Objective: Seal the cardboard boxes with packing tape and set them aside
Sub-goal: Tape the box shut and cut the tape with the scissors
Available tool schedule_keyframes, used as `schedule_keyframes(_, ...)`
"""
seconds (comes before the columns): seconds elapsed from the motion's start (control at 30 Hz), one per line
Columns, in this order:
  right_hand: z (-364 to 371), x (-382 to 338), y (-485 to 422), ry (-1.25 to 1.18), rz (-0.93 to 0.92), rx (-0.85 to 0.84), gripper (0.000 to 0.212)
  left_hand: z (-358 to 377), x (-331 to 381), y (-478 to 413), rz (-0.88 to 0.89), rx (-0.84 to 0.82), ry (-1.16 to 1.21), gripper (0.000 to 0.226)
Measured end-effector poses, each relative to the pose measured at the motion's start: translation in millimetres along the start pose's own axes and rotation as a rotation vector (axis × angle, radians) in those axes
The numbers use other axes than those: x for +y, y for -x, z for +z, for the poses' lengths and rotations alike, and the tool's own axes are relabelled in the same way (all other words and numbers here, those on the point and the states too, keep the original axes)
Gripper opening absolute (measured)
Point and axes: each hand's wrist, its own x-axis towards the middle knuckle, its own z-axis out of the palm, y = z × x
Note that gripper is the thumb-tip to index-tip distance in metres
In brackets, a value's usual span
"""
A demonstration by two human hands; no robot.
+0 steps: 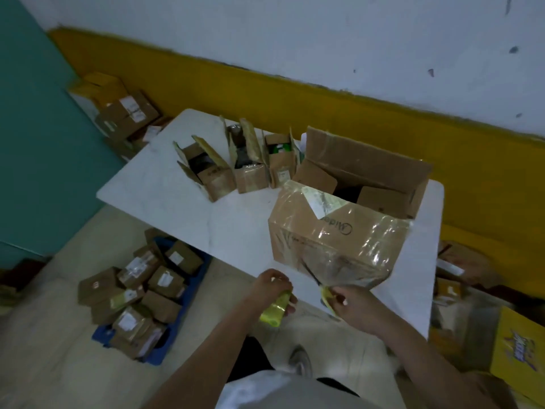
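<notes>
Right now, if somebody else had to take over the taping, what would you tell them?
Left hand grips the tape roll. Right hand pinches the tape strip, which runs to the big box's near side, at the table's near edge.
Done: taped boxes lie piled on the floor, left.
Left: the big box's top flaps are open, and so are the three small boxes behind it.

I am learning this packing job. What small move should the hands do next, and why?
Probably press the loose tape end down onto the large box: the right hand pinches it, stretched off the box's near side, while the left hand grips the tape roll.
</notes>
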Motion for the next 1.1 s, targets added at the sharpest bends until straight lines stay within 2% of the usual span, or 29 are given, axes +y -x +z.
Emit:
schedule_keyframes(0.07,27,-9,-23,0.063,-0.058,-0.049,0.028,-18,-6,-3,-0.003,0.132,0.123,0.018)
schedule_keyframes(0.13,53,-31,-61,0.093,-0.077,-0.022,0.028,-42,-9,-3,-0.004,0.234,0.197,0.018)
schedule_keyframes(0.2,68,-56,-96,0.066,-0.005,0.093,0.024,-57,-8,5,0.004,0.253,0.224,0.023)
schedule_keyframes(0.27,80,-80,-138,0.082,0.044,0.193,0.036,-74,-2,8,0.051,0.291,0.234,0.026)
schedule_keyframes(0.37,95,-111,-200,0.039,0.122,0.177,0.044,-102,8,-3,0.092,0.319,0.209,0.025)
schedule_keyframes(0.47,110,-134,-241,-0.037,0.175,0.161,0.032,-134,16,-22,0.053,0.279,0.192,0.028)
schedule_keyframes(0.6,121,-150,-265,-0.115,0.124,0.163,0.030,-169,27,-43,0.022,0.224,0.225,0.031)
schedule_keyframes(0.73,135,-165,-246,-0.282,-0.076,-0.048,0.024,-196,31,-61,0.048,0.183,0.097,0.027)
schedule_keyframes(0.83,135,-170,-246,-0.260,-0.110,-0.012,0.012,-211,30,-71,0.062,0.129,0.013,0.028)
schedule_keyframes(0.97,137,-176,-263,-0.071,-0.107,0.037,0.014,-219,25,-72,0.009,0.038,0.023,0.030)
schedule_keyframes(1.03,147,-179,-271,-0.018,-0.092,0.037,0.016,-227,16,-81,-0.005,0.024,0.075,0.046)
schedule_keyframes(1.1,161,-180,-277,0.026,-0.076,0.054,0.018,-242,3,-100,-0.007,0.030,0.096,0.086)
